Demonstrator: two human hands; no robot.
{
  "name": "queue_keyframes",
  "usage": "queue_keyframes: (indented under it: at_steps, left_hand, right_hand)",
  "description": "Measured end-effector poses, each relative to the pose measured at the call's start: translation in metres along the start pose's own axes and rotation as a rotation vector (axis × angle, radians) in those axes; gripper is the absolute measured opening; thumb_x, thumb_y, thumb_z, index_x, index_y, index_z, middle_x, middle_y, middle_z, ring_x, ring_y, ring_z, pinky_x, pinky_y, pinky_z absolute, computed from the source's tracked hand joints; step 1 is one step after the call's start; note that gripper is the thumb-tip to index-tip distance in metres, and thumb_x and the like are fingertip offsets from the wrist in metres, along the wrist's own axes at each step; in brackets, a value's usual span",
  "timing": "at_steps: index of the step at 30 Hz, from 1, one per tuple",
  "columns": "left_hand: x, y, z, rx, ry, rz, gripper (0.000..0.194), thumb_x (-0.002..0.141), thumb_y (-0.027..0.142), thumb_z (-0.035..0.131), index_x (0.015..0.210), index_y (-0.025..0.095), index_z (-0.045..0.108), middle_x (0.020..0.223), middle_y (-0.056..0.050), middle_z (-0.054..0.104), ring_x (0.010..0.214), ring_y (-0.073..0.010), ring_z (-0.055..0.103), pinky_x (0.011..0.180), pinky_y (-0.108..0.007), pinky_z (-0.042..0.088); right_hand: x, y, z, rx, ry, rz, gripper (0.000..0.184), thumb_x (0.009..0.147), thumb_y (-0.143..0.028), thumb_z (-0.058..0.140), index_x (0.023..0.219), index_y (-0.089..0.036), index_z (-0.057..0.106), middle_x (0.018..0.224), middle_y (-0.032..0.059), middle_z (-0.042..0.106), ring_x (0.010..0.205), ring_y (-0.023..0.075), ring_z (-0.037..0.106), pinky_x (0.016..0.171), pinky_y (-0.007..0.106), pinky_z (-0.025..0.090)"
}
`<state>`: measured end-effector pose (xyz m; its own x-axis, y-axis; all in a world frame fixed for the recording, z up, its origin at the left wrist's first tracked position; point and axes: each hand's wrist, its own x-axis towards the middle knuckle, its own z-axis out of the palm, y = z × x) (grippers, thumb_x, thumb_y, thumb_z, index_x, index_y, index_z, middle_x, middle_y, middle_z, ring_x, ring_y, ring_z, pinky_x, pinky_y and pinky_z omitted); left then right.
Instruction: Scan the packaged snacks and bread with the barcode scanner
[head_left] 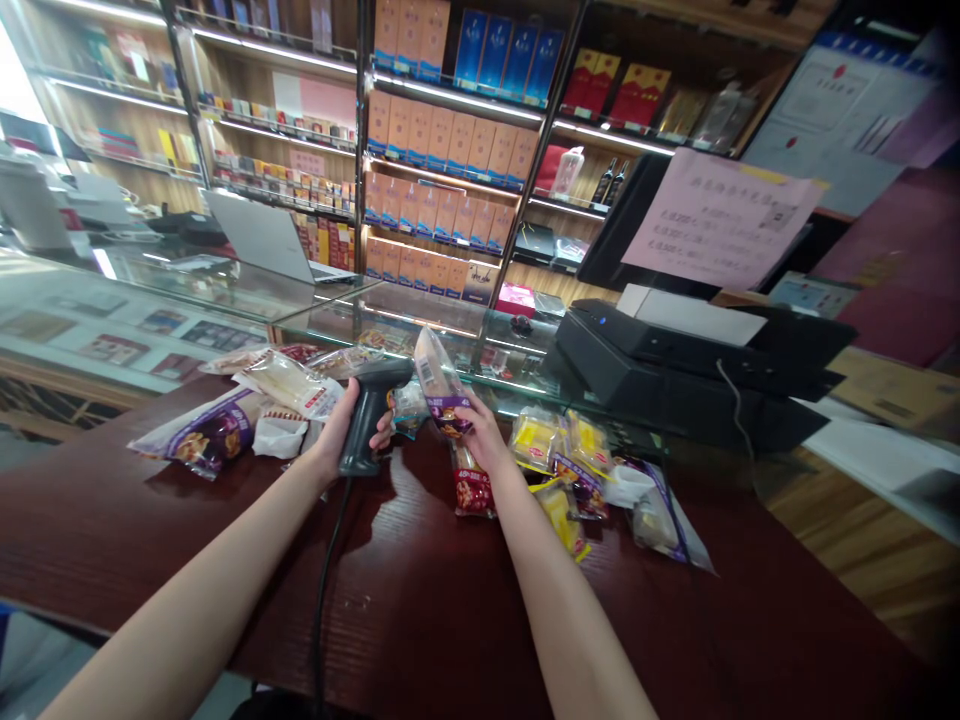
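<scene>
The dark red table [420,620] spreads beneath the black handheld scanner, which serves as the landmark here. A black printer [637,360] stands beyond the scanner to its right; a silver laptop [259,235] sits beyond it to the left. A large purple-labelled bag [217,435] lies left of the scanner, and yellow packs [536,440] lie to its right. The scanner [367,425] itself is held upright, its head turned toward a clear-topped packet [439,375] just to its right; whether they touch I cannot tell. The packet's long axis stands steep, top leaning toward the scanner, and the right hand is nearer it. The left hand [334,440] wraps the scanner's handle, thumb and fingers on opposite sides. The right hand [484,435] is closed on the packet's purple lower end.
</scene>
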<state>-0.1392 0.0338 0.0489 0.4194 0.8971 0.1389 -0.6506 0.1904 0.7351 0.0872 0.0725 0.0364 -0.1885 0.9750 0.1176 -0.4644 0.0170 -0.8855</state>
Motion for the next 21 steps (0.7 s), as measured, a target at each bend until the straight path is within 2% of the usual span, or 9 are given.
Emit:
queue_keyframes:
  at_steps: [8,14,21]
  left_hand:
    - [-0.0001,-0.0003,0.0024,-0.005,0.000,0.016,0.065,0.093,0.067,0.029,0.086,0.011,0.060,0.059,-0.001,0.050,0.037,-0.0098,0.043,0.041,-0.025,0.042]
    - [-0.0002,-0.0008,-0.0007,-0.010,-0.010,-0.018,0.065,0.091,0.070,0.029,0.087,0.012,0.060,0.059,-0.002,0.051,0.038,-0.0107,0.043,0.043,-0.027,0.044]
    - [0.0006,-0.0033,0.0009,0.022,-0.018,0.031,0.066,0.091,0.069,0.029,0.088,0.012,0.061,0.059,0.000,0.050,0.038,-0.0089,0.041,0.042,-0.024,0.042]
  right_hand:
    - [-0.0004,-0.0007,-0.0002,0.026,-0.006,0.002,0.058,0.063,-0.021,0.073,0.120,-0.029,0.067,0.101,-0.0022,0.075,0.089,0.0177,0.069,0.079,0.030,0.054]
    - [-0.0012,-0.0020,0.0003,0.017,-0.015,0.031,0.053,0.062,-0.020,0.074,0.114,-0.027,0.070,0.100,-0.0017,0.075,0.087,0.0177,0.069,0.077,0.029,0.054]
    - [-0.0011,-0.0030,0.0010,0.020,-0.030,0.024,0.050,0.061,-0.020,0.075,0.111,-0.027,0.071,0.100,-0.0028,0.075,0.089,0.0170,0.069,0.079,0.028,0.054]
